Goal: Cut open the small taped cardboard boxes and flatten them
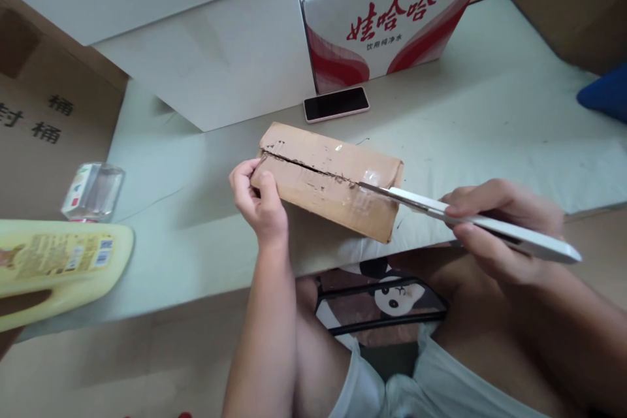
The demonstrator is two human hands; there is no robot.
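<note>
A small brown cardboard box (pixel 323 199) lies on the pale green tabletop, with a dark ragged slit along the middle of its taped top. My left hand (pixel 259 199) grips the box's left end, thumb on the top face and fingers curled round the edge. In my right hand (pixel 499 225) is a white utility knife (pixel 519 234), pinched between thumb and fingers. Its blade tip touches the taped seam near the right part of the box. Clear tape still covers the top around the blade.
Behind the box lie a phone (pixel 337 104) and large white cartons (pixel 210 72), one printed in red (pixel 386 32). To the left are a clear plastic container (pixel 95 191) and a yellow bottle (pixel 73 268). A blue object (pixel 607 93) is at the right edge.
</note>
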